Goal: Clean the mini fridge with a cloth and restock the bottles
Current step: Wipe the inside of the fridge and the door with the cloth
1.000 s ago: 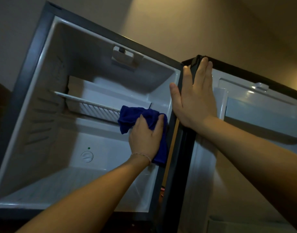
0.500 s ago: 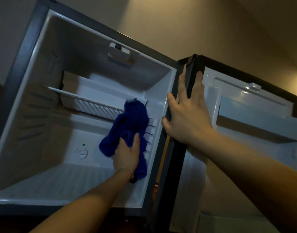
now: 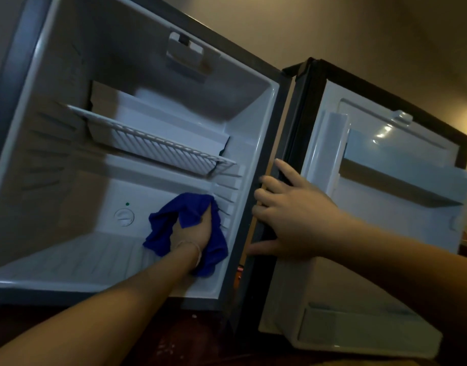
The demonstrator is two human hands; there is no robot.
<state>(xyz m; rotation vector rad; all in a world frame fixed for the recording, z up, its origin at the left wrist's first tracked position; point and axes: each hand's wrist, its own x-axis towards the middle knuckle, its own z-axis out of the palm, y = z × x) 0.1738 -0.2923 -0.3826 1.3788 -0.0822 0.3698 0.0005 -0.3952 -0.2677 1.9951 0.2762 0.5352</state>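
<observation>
Both hands are busy. Left hand (image 3: 194, 232) has its grip bunched around the blue cloth (image 3: 186, 225), pressing it into the lower right back corner of the mini fridge (image 3: 137, 75), just right of the thermostat dial (image 3: 124, 217). Right hand (image 3: 293, 217) curls its fingers (image 3: 266, 180) round the hinge edge of the open door (image 3: 385, 202). Wire shelf (image 3: 153, 141) sits above the cloth. No bottles in sight.
</observation>
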